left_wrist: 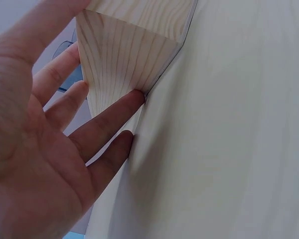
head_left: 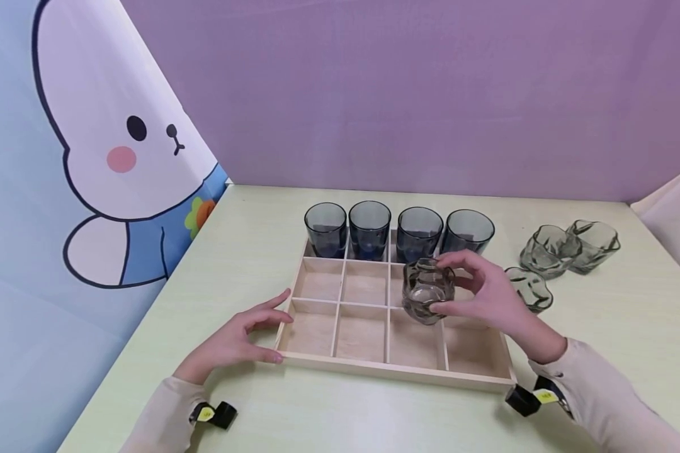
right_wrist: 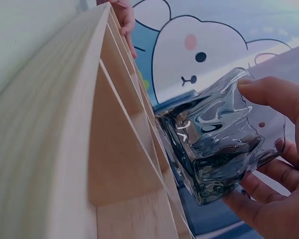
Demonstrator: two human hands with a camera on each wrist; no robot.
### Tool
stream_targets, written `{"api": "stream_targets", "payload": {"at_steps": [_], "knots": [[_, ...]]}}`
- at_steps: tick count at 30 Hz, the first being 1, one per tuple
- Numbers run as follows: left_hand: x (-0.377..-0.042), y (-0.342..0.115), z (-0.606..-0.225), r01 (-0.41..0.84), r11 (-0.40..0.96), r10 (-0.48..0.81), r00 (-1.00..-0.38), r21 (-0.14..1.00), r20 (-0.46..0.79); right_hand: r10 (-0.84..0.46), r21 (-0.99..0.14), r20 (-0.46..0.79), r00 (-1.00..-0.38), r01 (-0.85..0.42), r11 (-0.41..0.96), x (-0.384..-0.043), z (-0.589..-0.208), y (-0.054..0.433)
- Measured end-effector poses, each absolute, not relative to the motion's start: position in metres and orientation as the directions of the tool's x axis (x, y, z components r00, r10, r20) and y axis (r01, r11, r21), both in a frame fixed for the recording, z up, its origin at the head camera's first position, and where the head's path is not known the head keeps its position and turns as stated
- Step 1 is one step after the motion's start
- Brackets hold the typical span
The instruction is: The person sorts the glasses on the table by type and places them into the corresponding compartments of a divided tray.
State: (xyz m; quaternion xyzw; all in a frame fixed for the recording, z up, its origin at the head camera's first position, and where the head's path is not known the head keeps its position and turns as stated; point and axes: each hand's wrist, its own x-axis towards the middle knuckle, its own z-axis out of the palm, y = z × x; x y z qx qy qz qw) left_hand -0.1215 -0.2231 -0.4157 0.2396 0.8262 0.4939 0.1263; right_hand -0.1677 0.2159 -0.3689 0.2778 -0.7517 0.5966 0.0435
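In the head view my right hand (head_left: 493,296) grips a smoky, wavy-sided glass (head_left: 422,294) between thumb and fingers, tilted over the right-middle part of a divided wooden tray (head_left: 374,370). The right wrist view shows the same wavy glass (right_wrist: 214,134) beside the tray's compartment walls, apparently above them. At the tray's left side is my left hand (head_left: 232,340), its fingers spread and fairly straight. Its fingertips (left_wrist: 137,97) touch the tray's outer wooden wall (left_wrist: 122,55) in the left wrist view. Dark blue-grey tumblers (head_left: 369,229) fill the tray's back row.
Three more wavy glasses stand on the table to the right: one close to the tray (head_left: 529,289), partly behind my right hand, another farther back (head_left: 546,251), and a tilted-looking one (head_left: 595,245) beside it. A purple backdrop (head_left: 402,94) rises behind the table.
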Motion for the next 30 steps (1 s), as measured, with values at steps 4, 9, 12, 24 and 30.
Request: {"api": "stream_targets", "payload": {"at_steps": [4, 9, 12, 24, 30], "knots": [[-0.122, -0.224, -0.417, 0.277, 0.396, 0.523, -0.852, 0.876, 0.033, -0.374, -0.880, 0.373, -0.849, -0.451, 0.147, -0.171, -0.370, 0.205], [-0.122, -0.225, -0.419, 0.280, 0.406, 0.520, -0.854, 0.870, 0.032, -0.384, -0.894, 0.328, -0.863, -0.415, 0.171, -0.175, -0.369, 0.189], [-0.122, -0.225, -0.419, 0.283, 0.408, 0.521, -0.853, 0.868, 0.033, -0.393, -0.910, 0.291, -0.872, -0.379, 0.169, -0.177, -0.367, 0.179], [-0.123, -0.223, -0.417, 0.267, 0.415, 0.517, -0.856, 0.870, 0.016, -0.447, -0.916, 0.291, -0.846, -0.381, 0.126, -0.192, -0.359, 0.132], [-0.124, -0.224, -0.417, 0.270, 0.416, 0.518, -0.855, 0.868, 0.018, -0.453, -0.933, 0.251, -0.856, -0.339, 0.124, -0.200, -0.359, 0.109]]}}
